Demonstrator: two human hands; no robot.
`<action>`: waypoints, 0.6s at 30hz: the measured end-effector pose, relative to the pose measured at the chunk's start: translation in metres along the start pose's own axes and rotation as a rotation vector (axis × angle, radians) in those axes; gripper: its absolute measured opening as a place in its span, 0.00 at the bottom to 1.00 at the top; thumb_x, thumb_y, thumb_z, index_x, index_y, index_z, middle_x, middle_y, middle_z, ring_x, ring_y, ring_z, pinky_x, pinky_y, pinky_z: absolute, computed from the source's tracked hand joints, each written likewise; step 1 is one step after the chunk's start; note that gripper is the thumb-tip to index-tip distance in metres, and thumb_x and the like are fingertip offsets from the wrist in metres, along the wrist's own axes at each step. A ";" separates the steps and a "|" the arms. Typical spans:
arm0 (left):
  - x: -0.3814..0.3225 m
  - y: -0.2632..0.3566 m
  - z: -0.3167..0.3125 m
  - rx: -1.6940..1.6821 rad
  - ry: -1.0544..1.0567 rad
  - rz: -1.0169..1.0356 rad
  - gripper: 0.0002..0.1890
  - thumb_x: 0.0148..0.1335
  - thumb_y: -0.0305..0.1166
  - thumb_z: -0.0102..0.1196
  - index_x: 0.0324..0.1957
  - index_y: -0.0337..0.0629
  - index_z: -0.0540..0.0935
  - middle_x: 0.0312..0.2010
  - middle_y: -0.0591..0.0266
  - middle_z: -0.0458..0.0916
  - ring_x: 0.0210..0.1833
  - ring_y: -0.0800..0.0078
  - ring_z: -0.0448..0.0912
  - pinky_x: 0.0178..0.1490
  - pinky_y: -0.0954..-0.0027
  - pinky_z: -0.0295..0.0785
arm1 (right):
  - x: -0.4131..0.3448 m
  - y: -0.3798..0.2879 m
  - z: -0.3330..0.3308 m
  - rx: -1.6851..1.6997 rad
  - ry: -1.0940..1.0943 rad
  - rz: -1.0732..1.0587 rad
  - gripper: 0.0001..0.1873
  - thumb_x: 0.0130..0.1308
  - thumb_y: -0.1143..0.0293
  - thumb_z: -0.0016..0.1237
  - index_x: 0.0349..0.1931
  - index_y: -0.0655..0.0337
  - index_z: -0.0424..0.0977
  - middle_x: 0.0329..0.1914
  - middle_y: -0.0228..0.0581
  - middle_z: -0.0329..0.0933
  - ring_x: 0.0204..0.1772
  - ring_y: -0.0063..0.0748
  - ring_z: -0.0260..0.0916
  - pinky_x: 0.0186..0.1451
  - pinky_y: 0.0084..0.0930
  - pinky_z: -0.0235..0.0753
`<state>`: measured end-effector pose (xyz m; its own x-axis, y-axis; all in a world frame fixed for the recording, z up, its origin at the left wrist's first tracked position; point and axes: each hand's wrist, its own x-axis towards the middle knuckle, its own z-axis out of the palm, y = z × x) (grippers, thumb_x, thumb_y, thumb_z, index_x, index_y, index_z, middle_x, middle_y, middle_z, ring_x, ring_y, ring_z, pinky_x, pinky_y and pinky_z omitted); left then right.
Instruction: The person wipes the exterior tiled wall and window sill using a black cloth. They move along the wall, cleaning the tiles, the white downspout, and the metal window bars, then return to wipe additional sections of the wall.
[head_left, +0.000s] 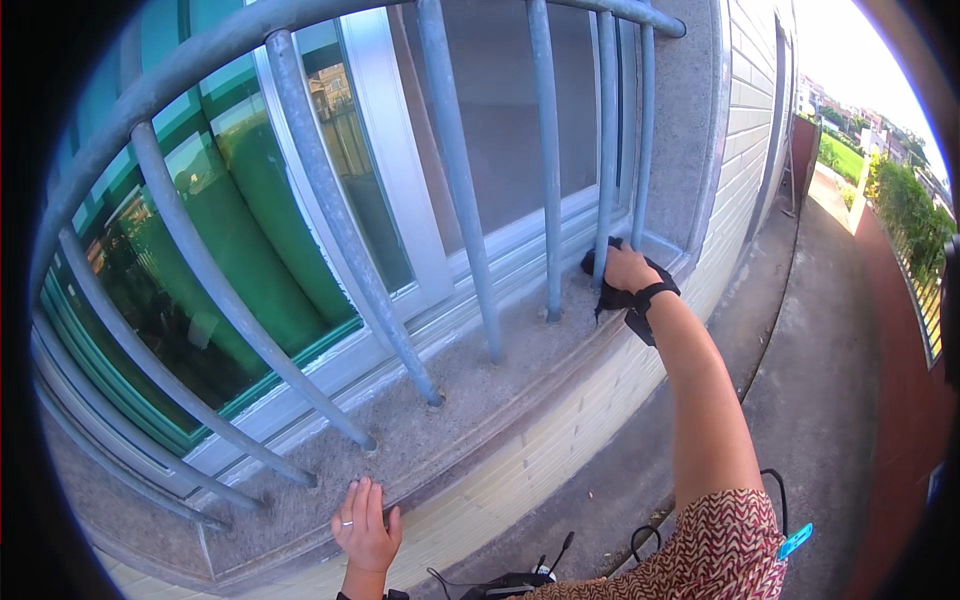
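My right hand (628, 267) grips a dark cloth (619, 296) at the right end of the stone window sill (457, 405). Its fingers reach in around the metal window bars (553, 187), close to where they meet the sill, and part of the cloth is hidden beneath the palm. Lower in the view, my left hand (367, 529) lies against the outer edge of the sill, holding nothing, its thumb apart from the fingers. A ring is on one of its fingers, and black bands circle both wrists.
Behind the bars stand a sliding window frame (401, 150) and glass with a green curtain (262, 247). A thick metal rail (172, 75) joins the bars above. Concrete paving (810, 330) runs along the tiled wall (750, 97). A black device with antennas (517, 583) hangs near my body.
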<state>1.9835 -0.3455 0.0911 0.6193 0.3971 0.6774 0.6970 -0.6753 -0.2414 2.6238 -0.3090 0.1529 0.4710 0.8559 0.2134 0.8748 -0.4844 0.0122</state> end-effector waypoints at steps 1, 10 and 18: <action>-0.002 -0.001 0.002 0.000 0.007 0.007 0.23 0.64 0.43 0.58 0.56 0.39 0.80 0.59 0.55 0.80 0.61 0.57 0.78 0.56 0.59 0.67 | -0.004 -0.002 -0.002 0.023 -0.010 -0.030 0.21 0.69 0.65 0.39 0.60 0.56 0.74 0.66 0.42 0.73 0.67 0.57 0.68 0.62 0.52 0.75; -0.007 -0.003 0.003 -0.118 0.085 -0.017 0.23 0.62 0.39 0.60 0.57 0.40 0.81 0.60 0.55 0.80 0.62 0.59 0.78 0.56 0.60 0.68 | -0.100 -0.037 -0.021 -0.014 0.093 0.190 0.23 0.67 0.60 0.49 0.60 0.59 0.73 0.60 0.47 0.74 0.65 0.56 0.68 0.64 0.49 0.73; -0.010 -0.001 0.004 -0.143 0.073 -0.076 0.21 0.60 0.37 0.61 0.55 0.41 0.82 0.59 0.57 0.81 0.62 0.60 0.78 0.57 0.59 0.68 | -0.077 0.024 -0.001 0.083 0.105 0.401 0.27 0.67 0.59 0.48 0.65 0.56 0.70 0.73 0.43 0.66 0.75 0.60 0.59 0.73 0.52 0.64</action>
<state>1.9781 -0.3462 0.0822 0.5352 0.4083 0.7395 0.6792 -0.7285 -0.0893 2.6083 -0.3865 0.1378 0.7653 0.5776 0.2840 0.6330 -0.7553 -0.1698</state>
